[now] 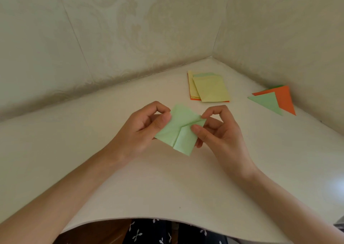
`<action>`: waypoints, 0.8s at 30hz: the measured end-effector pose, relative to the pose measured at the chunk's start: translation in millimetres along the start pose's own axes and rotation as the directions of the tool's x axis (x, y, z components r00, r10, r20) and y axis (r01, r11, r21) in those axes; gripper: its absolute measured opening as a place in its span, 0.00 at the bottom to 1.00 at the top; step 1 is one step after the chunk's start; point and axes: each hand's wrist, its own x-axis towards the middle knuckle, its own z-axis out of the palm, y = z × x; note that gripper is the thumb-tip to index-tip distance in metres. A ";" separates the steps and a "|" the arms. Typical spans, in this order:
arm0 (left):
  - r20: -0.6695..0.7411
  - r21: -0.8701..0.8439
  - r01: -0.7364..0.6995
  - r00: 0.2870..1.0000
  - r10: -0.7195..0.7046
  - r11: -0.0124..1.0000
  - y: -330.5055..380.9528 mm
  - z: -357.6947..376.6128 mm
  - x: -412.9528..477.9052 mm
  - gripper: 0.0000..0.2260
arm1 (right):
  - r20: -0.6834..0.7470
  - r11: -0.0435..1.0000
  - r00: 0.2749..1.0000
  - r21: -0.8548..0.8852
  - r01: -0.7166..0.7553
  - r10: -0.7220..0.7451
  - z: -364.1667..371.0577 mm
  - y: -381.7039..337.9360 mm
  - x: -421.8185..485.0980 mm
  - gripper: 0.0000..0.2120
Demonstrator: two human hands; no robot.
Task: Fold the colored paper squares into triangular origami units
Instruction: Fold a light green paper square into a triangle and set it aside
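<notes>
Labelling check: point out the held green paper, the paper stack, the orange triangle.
held green paper [174, 130], head view, left panel
paper stack [212, 89], head view, top yellow sheet
orange triangle [284, 98], head view, bare orange face

A pale cream tabletop [163, 191] is set into a corner, where two walls [115, 27] covered with beige ornamented wallpaper are joined. Soft light is spread evenly.

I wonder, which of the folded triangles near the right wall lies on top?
The light green triangle: it overlaps the orange triangle, which lies beneath it, closer to the wall.
</notes>
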 end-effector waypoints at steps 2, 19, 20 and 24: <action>-0.001 -0.004 0.013 1.000 -0.013 1.000 0.1 1.6 -0.1 0.08 | -0.018 0.999 0.999 0.037 -0.027 0.028 0.2 -2.0 0.2 0.14; 0.162 -0.108 0.283 0.951 -0.265 0.953 -6.2 0.6 -0.7 0.24 | 0.004 0.997 0.997 -0.021 -0.077 0.078 -1.4 1.2 1.2 0.05; 0.165 -0.093 0.314 0.941 -0.297 0.945 -5.7 0.3 0.3 0.21 | 0.025 0.997 0.997 -0.030 -0.076 0.076 -0.6 0.9 0.7 0.05; 0.235 0.012 0.329 0.917 -0.322 0.944 -5.1 0.8 0.5 0.10 | 0.041 0.996 0.998 -0.074 -0.054 0.058 1.6 1.9 -1.0 0.08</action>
